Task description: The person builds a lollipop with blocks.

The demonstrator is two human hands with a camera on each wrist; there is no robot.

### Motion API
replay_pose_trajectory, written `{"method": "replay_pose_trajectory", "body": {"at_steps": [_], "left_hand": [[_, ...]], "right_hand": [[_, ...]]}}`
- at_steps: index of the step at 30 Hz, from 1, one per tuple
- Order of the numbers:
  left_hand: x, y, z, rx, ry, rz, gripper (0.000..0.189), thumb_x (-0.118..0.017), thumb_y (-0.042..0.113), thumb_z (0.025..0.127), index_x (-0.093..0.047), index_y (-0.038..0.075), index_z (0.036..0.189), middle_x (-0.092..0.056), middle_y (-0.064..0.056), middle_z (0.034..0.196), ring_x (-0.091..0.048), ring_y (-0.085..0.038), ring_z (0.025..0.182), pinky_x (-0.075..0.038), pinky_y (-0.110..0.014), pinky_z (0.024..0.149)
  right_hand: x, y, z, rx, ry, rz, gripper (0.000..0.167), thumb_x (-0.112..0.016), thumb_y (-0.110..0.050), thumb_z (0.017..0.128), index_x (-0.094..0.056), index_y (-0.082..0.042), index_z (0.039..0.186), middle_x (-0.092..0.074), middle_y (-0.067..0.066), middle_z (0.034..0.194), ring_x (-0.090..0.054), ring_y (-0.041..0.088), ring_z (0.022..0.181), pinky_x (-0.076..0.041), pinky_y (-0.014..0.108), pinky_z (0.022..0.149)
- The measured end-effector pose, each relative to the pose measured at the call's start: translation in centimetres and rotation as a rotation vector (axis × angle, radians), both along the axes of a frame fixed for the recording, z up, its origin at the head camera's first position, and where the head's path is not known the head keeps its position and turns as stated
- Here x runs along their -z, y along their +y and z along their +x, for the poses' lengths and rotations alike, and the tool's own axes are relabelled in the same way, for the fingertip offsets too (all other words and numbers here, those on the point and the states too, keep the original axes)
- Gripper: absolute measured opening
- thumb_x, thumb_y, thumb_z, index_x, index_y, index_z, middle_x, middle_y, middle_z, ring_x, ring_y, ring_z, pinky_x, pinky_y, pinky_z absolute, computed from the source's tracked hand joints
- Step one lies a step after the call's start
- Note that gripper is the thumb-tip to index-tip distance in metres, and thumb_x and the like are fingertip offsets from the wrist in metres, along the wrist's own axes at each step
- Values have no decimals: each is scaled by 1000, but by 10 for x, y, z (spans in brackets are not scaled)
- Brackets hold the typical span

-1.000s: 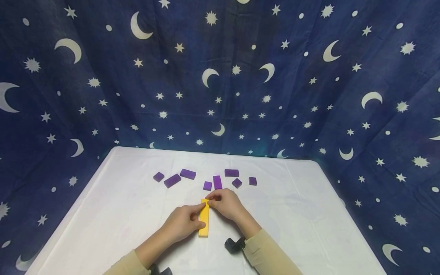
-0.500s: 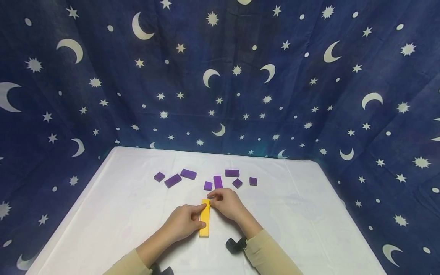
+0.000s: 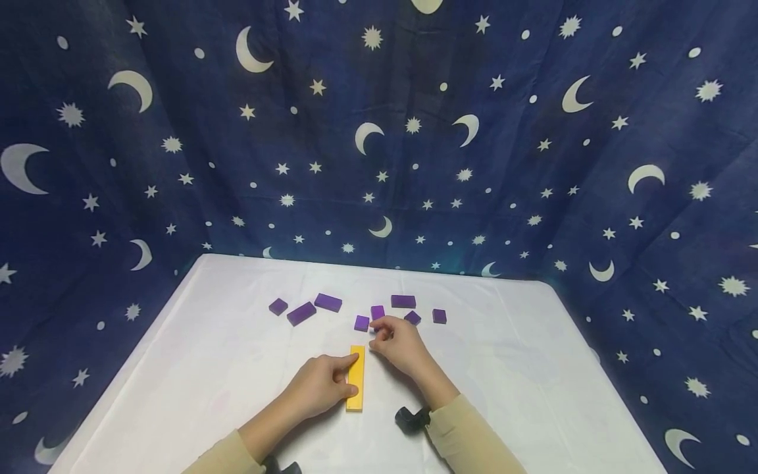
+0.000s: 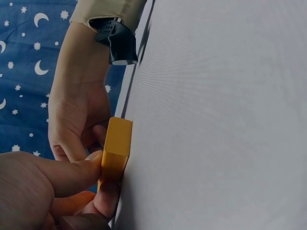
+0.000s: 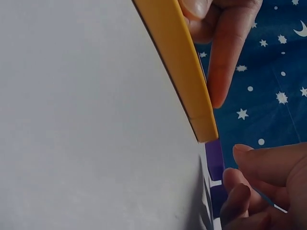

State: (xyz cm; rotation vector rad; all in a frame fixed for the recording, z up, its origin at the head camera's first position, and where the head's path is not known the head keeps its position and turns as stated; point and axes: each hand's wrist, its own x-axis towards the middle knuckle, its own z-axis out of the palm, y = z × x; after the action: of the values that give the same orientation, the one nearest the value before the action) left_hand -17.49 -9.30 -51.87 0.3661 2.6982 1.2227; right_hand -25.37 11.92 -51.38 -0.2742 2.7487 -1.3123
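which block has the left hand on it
The yellow block: the left hand rests its index finger and thumb on it. Every other block is purple and lies farther back, like the small purple block at far right.

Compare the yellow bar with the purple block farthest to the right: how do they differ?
The yellow bar is long and narrow; the rightmost purple block is short and roughly square-topped. The left hand touches the yellow bar; neither hand touches the rightmost purple block. Both rest on the white table.
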Motion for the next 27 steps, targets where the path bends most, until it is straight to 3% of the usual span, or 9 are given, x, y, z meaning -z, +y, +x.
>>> {"method": "replay_pose_trajectory", "body": {"at_steps": [13,27], "left_hand": [[-1,0,0,7,-11,14,62,-89,25,87,-70,13,144,-55,9,62,-42,-6,53,-32,-23,48],[0,0,0,5,-29,17,62,-88,26,87,-70,14,145,-56,9,62,-42,-6,54,-32,-23,48]], "right_hand": [[-3,4,-18,72,10,49,55,-90,-13,85,-70,-13,136,-66,0,90,-60,16,78,-53,30,73],[0,5,-32,106,31,99,65,-95,-16,81,-68,-12,140,-62,1,88,-56,17,80,-52,34,79]]}}
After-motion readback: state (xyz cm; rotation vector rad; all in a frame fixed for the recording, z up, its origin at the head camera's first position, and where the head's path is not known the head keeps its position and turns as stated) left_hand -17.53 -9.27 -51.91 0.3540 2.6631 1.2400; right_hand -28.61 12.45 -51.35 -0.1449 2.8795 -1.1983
